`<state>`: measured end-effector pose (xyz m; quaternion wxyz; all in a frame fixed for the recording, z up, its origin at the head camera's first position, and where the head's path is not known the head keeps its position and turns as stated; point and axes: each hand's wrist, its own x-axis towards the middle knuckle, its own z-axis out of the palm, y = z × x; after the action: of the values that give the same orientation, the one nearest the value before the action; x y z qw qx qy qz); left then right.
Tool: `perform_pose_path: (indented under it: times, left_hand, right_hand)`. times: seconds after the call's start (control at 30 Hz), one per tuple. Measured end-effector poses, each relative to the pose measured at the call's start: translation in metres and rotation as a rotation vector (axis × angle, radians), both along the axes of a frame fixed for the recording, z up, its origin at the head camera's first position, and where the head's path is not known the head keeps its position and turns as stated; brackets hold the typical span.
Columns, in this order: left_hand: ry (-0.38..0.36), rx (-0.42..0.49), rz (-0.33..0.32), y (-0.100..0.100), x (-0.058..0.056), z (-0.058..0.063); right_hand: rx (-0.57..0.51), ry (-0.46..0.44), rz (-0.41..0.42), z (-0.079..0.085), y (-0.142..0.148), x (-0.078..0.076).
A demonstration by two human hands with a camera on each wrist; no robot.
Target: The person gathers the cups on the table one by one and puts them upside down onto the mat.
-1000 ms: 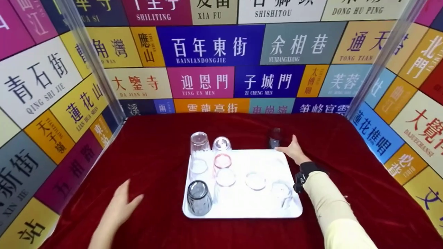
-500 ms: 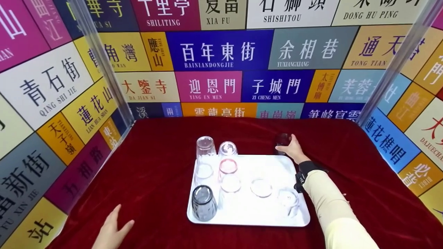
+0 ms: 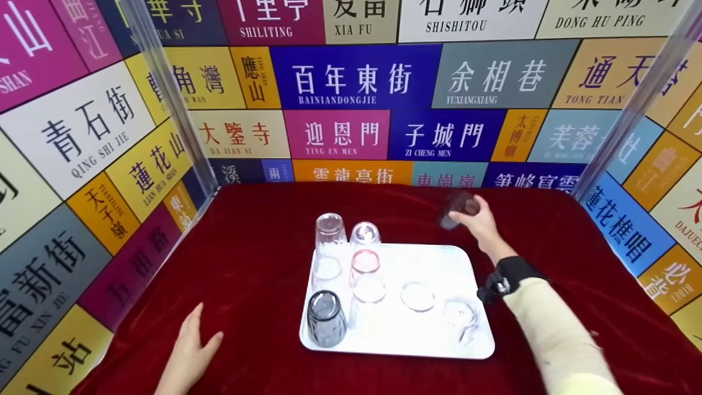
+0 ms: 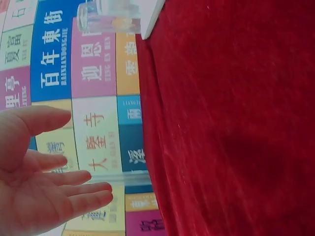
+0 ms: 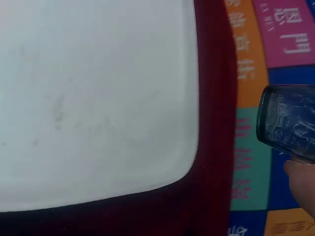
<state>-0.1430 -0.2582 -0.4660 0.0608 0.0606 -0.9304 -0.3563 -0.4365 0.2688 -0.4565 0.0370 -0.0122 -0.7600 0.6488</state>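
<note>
Beyond the tray's far right corner, my right hand [image 3: 482, 225] grips a dark tinted glass [image 3: 458, 209], tilted and raised off the cloth. In the right wrist view the same glass [image 5: 290, 120] shows at the right edge, with only part of the hand [image 5: 301, 184] visible. My left hand [image 3: 191, 346] hovers over the cloth left of the tray, fingers extended, holding nothing. The left wrist view shows that hand's palm [image 4: 44, 187] with spread fingers. On the white tray [image 3: 406, 345] a grey glass [image 3: 327, 319] stands upside down at the near left corner.
Several clear glasses, among them a tall one [image 3: 330, 233], a pink-rimmed one [image 3: 365, 261] and a handled one [image 3: 462, 318], stand on the tray. Red velvet cloth [image 3: 252, 263] covers the table. Panels with printed signs [image 3: 356, 77] wall the back and sides.
My right hand has closed around the dark glass, lifted it and tilted it, moving slightly right. The left hand moved down, then slightly back up. The head view shifted a little.
</note>
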Motion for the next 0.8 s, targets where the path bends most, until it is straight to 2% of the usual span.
perform_pose_path:
  times: [0.1, 0.23, 0.33, 0.47, 0.6, 0.8]
  left_hand:
    - [0.066, 0.018, -0.015, 0.013, -0.008, 0.007]
    - [0.168, 0.061, -0.07, 0.037, -0.02, 0.019]
    - [0.229, 0.101, -0.136, 0.062, -0.032, 0.031]
    - [0.332, 0.12, -0.23, 0.1, -0.052, 0.053]
    - [0.413, 0.14, -0.313, 0.143, -0.07, 0.08]
    - [0.411, 0.234, -0.408, 0.202, -0.094, 0.109]
  right_hand:
    - [-0.138, 0.003, 0.074, 0.028, -0.006, 0.018]
    - [-0.427, 0.009, 0.166, 0.058, -0.022, 0.047]
    - [-0.69, 0.025, 0.222, 0.069, -0.036, 0.066]
    - [-0.96, -0.016, 0.266, 0.078, -0.051, 0.087]
    - [-1.13, -0.079, 0.29, 0.084, -0.069, 0.105]
    - [-1.234, -0.124, 0.336, 0.087, -0.1, 0.129]
